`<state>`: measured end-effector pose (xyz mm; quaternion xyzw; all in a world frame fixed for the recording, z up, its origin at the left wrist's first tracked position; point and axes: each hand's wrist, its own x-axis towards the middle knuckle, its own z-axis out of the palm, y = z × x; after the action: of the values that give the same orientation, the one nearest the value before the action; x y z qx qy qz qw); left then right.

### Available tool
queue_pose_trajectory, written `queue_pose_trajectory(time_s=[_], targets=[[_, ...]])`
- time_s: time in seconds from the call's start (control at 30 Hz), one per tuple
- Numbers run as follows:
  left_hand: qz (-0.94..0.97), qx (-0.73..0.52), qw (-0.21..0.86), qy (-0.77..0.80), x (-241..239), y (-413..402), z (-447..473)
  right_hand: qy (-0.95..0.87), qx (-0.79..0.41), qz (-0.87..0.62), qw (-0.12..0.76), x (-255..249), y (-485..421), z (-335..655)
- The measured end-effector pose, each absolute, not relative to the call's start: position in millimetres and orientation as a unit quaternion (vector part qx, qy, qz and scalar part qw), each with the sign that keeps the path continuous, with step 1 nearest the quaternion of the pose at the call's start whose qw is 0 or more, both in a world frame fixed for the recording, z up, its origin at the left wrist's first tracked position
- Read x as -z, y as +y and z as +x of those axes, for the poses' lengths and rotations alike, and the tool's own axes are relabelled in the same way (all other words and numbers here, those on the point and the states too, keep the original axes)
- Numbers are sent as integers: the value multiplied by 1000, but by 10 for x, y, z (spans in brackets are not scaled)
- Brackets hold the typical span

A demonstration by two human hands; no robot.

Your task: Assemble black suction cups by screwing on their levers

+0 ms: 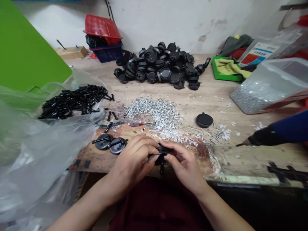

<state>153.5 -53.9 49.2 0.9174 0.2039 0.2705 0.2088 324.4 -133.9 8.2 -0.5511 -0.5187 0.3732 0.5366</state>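
Near the table's front edge, my left hand (pixel 138 154) and my right hand (pixel 184 160) are closed around a black round suction-cup base (pixel 162 150). A black lever (pixel 162 167) points down from it toward me. A small shiny bit shows at my left fingertips; whether it is a screw or a pin, I cannot tell. My fingers hide much of the base. Just left of my left hand lie two similar round bases, one nearer (pixel 118 145) and one farther left (pixel 103 141), each with a lever across it.
Behind my hands are piles of metal pins (pixel 151 107) and white plastic bits (pixel 168 128), with a red-handled screwdriver (pixel 137 124). Black levers (pixel 72 102) fill a plastic bag at left. Round bases (pixel 156 64) are heaped behind. A power driver (pixel 271 133) juts in from the right.
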Motion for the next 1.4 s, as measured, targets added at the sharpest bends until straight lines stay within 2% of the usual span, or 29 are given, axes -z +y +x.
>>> queue_pose_trajectory(time_s=[0.13, 0.33, 0.5, 0.6, 0.8, 0.93, 1.23, 1.4], targets=[[916, -277, 207, 205, -501, -543, 1543, -502, -388, -550, 543, -80, -1335, 3234], [919, -302, 166, 189, -446, -598, 1537, -385, -504, -488, 599, -63, -1306, 3167], [861, -380, 151, 304, -402, -774, 1564, -334, -544, -462, 615, -66, -1296, 3090], [853, -393, 132, 317, -369, -849, 1568, -332, -545, -459, 618, -69, -1296, 3071], [876, -392, 134, 248, -321, -830, 1543, -338, -534, -468, 617, -48, -1292, 3078], [867, -394, 156, 262, -323, -818, 1553, -344, -504, -481, 629, -33, -1293, 3061], [817, -407, 215, 347, -387, -847, 1617, -464, -312, -565, 606, 39, -1375, 3035], [848, -385, 193, 309, -387, -777, 1586, -479, -357, -556, 578, -23, -1354, 3109]])
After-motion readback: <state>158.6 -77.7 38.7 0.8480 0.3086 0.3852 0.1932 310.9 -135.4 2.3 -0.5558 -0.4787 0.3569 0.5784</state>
